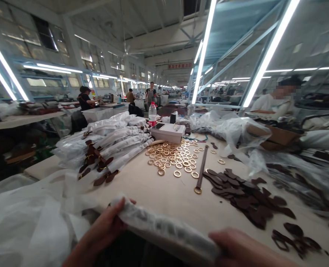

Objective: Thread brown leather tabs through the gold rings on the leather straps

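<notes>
Your left hand [103,231]: low at the near edge of the table [159,189], fingers curled over one end of a white wrapped strap [164,228]. Your right hand [242,248]: clamped on the other end, so the strap lies slantwise between both hands. Table: gold rings [172,155] heaped mid-surface; one brown strap [201,171] beside them; dark leather pieces [248,198] to the right; wrapped bundles [111,142] stacked left; a white box [168,132] behind. Room: long workshop, strip lights overhead, other people at distant tables.
</notes>
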Demonstrator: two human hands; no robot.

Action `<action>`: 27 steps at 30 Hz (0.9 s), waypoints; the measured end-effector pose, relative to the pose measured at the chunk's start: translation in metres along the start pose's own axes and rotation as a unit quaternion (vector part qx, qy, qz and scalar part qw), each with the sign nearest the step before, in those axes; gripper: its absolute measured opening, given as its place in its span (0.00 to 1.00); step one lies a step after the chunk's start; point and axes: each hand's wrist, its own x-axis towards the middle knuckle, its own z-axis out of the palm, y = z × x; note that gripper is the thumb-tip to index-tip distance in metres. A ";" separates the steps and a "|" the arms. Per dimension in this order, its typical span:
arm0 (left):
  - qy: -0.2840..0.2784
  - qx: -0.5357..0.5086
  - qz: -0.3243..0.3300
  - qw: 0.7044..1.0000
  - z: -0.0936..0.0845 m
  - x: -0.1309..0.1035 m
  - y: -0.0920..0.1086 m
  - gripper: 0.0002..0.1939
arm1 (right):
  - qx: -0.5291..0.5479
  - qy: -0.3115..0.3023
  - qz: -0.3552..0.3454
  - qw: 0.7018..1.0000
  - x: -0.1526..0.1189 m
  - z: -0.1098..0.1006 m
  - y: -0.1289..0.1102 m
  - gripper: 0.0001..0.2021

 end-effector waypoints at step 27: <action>0.013 0.248 0.163 0.955 0.041 0.057 -0.051 0.37 | -0.446 0.079 -0.032 0.891 0.137 -0.041 0.086 0.13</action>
